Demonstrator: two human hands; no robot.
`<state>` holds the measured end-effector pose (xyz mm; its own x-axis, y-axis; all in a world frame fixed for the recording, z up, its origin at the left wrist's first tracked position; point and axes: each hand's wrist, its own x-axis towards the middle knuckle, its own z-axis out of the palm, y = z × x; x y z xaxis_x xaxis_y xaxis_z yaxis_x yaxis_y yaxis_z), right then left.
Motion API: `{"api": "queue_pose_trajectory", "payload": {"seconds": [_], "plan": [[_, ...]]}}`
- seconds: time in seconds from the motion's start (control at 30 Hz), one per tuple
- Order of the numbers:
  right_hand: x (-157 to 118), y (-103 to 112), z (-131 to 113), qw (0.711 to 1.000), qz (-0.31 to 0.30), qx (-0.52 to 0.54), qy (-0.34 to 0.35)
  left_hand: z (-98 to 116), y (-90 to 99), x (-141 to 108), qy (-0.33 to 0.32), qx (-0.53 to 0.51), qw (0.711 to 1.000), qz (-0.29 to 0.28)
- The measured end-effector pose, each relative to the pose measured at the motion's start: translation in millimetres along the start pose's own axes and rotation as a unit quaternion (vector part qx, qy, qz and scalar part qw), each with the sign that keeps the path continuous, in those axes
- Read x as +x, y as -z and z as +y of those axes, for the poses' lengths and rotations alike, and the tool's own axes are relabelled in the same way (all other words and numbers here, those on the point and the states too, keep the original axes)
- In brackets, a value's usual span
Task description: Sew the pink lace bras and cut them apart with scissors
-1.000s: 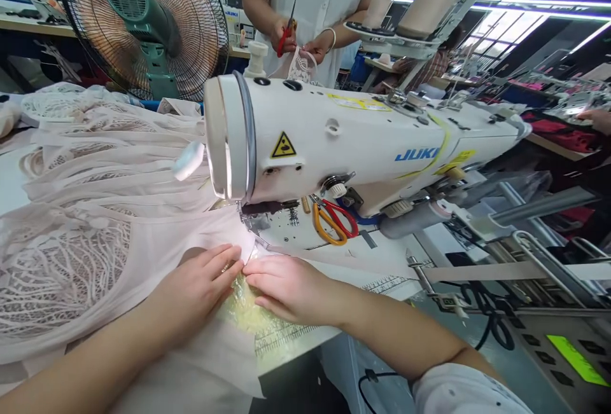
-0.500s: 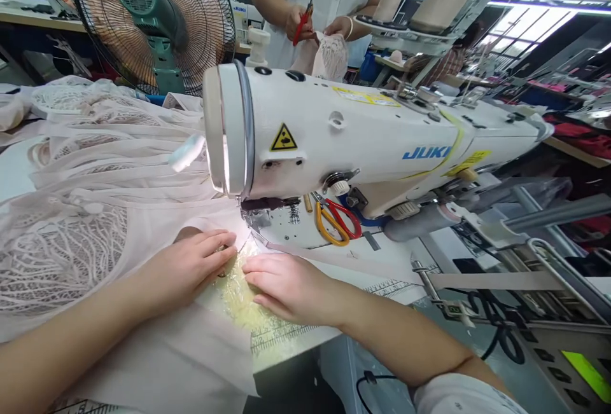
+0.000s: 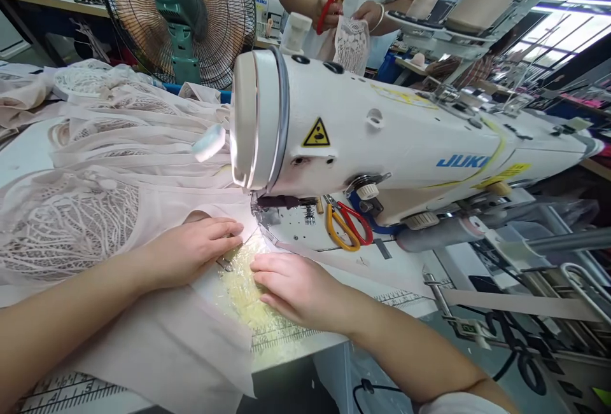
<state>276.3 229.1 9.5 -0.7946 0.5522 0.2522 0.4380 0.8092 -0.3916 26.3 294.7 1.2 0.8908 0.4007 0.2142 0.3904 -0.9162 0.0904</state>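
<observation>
Pale beige fabric [image 3: 186, 344] with lace panels runs under my left hand [image 3: 198, 250] toward the sewing machine's needle area [image 3: 260, 207]. My left hand is closed on the fabric, its fingers together and its thumb mostly hidden; a small fold rises behind the knuckles. To the right, my right hand [image 3: 296, 287] rests palm down, fingers loosely bent and a little apart, fingertips on a yellowish taped patch [image 3: 238, 287]. Nothing shows in its grasp. Beyond it, a narrow beige strip [image 3: 348, 266] runs from the needle area to a metal guide [image 3: 436, 293].
Scissors with orange and red handles [image 3: 348, 226] lie on the machine bed. The white machine head [image 3: 334, 128] stands ahead. Heaped lace garments [image 3: 109, 128] lie left, before a fan [image 3: 181, 20]. Across, a person's hands hold red-handled clippers [image 3: 331, 7] and a lace piece [image 3: 352, 45].
The view has shifted, so the machine and fan sit farther right. Both my hands stay near the needle area, with the fabric still under the left. The other person's clippers and lace remain held.
</observation>
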Motion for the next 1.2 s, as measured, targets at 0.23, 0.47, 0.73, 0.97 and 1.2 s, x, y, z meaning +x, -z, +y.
{"api": "queue_pose_trajectory", "payload": {"seconds": [0.23,0.47,0.73,0.97,1.2], "plan": [[-1,0,-1,1.000,-0.004,0.008,0.001,-5,1.5,3,0.015,-0.010,1.000,-0.003],[0,-1,0,1.000,-0.010,0.001,0.000,-22,0.8,4,0.006,-0.007,1.000,0.019],[2,-1,4,1.000,-0.007,0.000,0.008,-40,0.8,12,0.013,0.015,1.000,0.016],[2,-1,-24,0.995,0.094,0.016,0.032,-10,10.1,-4,0.084,0.118,0.989,-0.018],[12,-72,-91,0.997,0.065,-0.041,-0.007,32,38.3,-101,0.229,0.265,0.936,0.027]]}}
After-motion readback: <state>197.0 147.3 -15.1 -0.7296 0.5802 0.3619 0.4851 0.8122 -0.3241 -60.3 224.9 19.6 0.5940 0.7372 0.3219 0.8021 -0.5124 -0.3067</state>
